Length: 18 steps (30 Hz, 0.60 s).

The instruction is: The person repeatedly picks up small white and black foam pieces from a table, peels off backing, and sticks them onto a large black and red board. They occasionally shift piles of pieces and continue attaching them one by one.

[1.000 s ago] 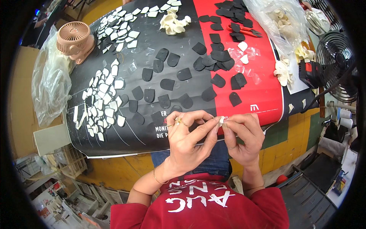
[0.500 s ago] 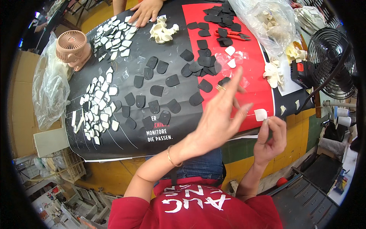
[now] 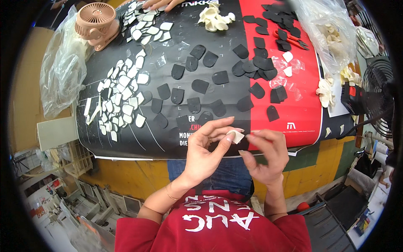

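My left hand (image 3: 205,151) and my right hand (image 3: 265,156) meet over the near edge of the table, in front of my lap. Between the fingertips of both sits a small white petal-shaped piece (image 3: 236,136), pinched by my left thumb and forefinger and touched by my right fingertips. Just beyond my hands, several black petal-shaped pieces (image 3: 194,105) lie spread on the black and red banner (image 3: 142,143) that covers the table. A dense patch of white pieces (image 3: 121,96) lies to the left.
A pink desk fan (image 3: 94,23) stands at the far left beside a clear plastic bag (image 3: 63,69). Cream flower shapes (image 3: 215,19), red scissors (image 3: 289,38) and another plastic bag (image 3: 329,33) lie further back. Another person's hand (image 3: 161,4) reaches in at the top. A black fan (image 3: 378,96) stands right.
My left hand had reached out over the black pieces while the right held the white piece low at the right. Now both hands are together again on the white piece.
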### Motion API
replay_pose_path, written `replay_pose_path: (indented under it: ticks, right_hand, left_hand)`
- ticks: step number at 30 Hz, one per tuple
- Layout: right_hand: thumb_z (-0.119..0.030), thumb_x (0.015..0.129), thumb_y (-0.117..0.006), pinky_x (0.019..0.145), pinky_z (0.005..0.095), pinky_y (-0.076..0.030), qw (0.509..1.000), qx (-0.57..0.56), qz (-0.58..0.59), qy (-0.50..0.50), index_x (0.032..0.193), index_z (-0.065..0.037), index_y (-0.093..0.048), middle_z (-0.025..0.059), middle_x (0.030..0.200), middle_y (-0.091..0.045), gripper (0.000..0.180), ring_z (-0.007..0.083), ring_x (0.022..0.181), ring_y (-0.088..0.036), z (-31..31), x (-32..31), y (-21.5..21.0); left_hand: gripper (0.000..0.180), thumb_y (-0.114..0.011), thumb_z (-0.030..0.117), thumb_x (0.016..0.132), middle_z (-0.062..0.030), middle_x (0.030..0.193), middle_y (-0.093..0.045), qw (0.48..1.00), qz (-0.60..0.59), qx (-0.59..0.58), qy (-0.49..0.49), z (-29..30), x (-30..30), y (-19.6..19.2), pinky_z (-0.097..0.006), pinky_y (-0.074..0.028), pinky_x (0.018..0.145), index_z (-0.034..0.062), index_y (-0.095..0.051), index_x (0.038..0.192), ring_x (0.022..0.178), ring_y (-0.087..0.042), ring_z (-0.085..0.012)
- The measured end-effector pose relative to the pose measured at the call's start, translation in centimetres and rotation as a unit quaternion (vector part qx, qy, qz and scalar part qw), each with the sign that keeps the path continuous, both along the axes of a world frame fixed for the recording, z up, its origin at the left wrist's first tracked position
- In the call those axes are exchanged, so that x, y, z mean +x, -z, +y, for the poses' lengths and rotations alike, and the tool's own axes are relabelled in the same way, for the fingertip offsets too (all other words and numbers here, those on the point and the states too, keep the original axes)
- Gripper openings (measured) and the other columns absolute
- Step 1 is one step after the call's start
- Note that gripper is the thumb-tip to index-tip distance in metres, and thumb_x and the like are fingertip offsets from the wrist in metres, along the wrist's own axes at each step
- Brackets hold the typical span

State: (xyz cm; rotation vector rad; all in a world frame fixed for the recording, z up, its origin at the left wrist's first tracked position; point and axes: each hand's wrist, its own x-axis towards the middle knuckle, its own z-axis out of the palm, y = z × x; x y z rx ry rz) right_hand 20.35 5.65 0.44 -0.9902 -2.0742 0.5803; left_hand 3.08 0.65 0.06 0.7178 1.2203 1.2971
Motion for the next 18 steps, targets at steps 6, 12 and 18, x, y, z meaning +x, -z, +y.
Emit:
replay_pose_path:
  ticks: [6, 12, 18]
  right_hand:
    - [-0.003, 0.08, -0.081, 0.071, 0.027, -0.053, 0.934, -0.308, 0.179, -0.009, 0.108, 0.001, -0.07, 0.0098, 0.093, -0.071, 0.03, 0.0152, 0.077, -0.067, -0.3, -1.5, 0.5]
    - [0.002, 0.085, -0.075, 0.069, 0.0258, -0.052, 0.924, -0.344, 0.166, 0.023, 0.103, 0.003, -0.072, 0.0098, 0.088, -0.071, 0.019, 0.0148, 0.077, -0.067, -0.8, -1.8, 0.8]
    - [0.001, 0.087, -0.072, 0.073, 0.0262, -0.05, 0.964, -0.254, 0.057, 0.056, 0.105, 0.003, -0.072, 0.0097, 0.089, -0.068, 0.018, 0.0154, 0.079, -0.064, 0.7, -1.0, 0.3]
  left_hand:
    - [0.031, -0.068, -0.002, 0.09, -0.0124, 0.105, -0.076, 0.987, 0.149, 0.059, -0.026, -1.2, 0.0, -0.1, -0.027, -0.053, 0.091, -0.0025, -0.067, 0.121, 0.098, -0.073, -0.0173]
    - [0.038, -0.075, 0.006, 0.084, -0.0104, 0.114, -0.072, 0.926, 0.35, 0.143, -0.011, -0.8, -2.9, 0.7, -0.035, -0.047, 0.092, 0.0036, -0.068, 0.121, 0.101, -0.068, -0.0236]
    - [0.053, -0.076, 0.036, 0.079, -0.0051, 0.134, -0.057, 0.722, 0.675, 0.14, 0.066, 1.3, -3.3, 2.5, -0.043, -0.036, 0.102, 0.0125, -0.065, 0.126, 0.117, -0.053, -0.0248]
